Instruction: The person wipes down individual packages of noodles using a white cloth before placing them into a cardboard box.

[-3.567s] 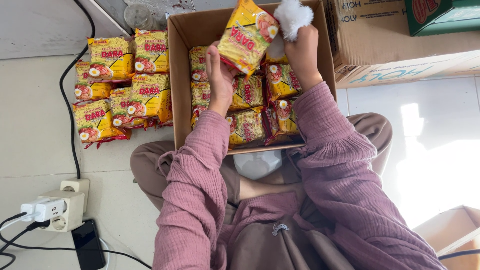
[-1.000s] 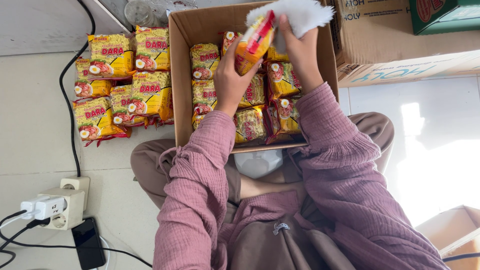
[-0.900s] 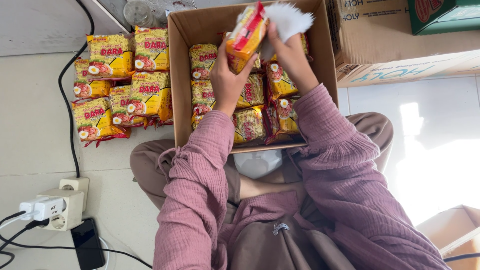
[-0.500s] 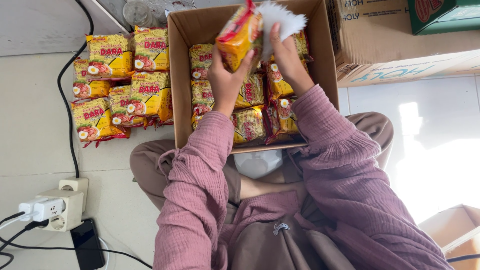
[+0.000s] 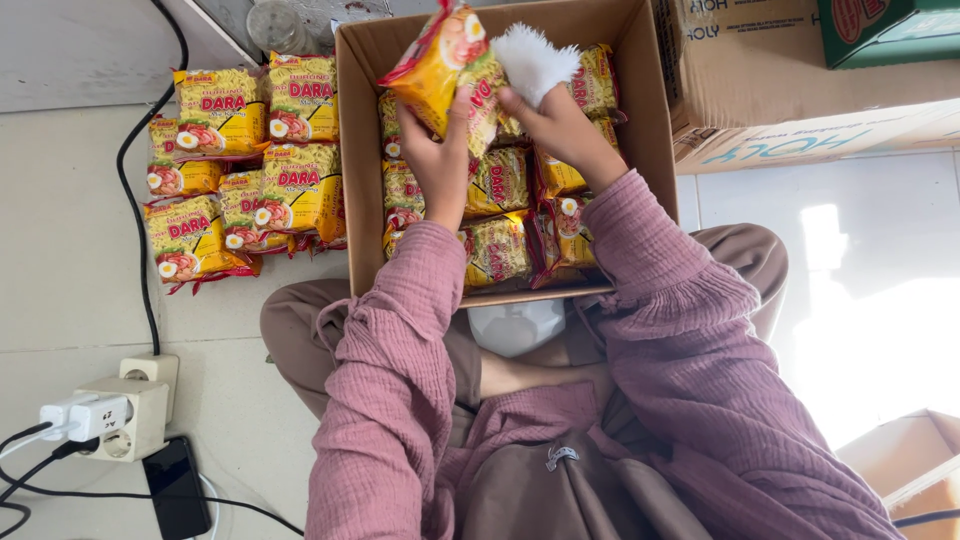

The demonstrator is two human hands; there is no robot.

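Two hands work above the box: the left hand is closed around a yellow packet, lifted over the box's far left corner, while the right hand grips a white cloth pressed against that packet. More packets fill the box below; a stack lies on the floor beside its left wall, a cable just past it

I sit on a pale tiled floor. On it at ten o'clock lies a heap of yellow noodle packets; at twelve stands the open cardboard box; at eight a white power strip and black phone.
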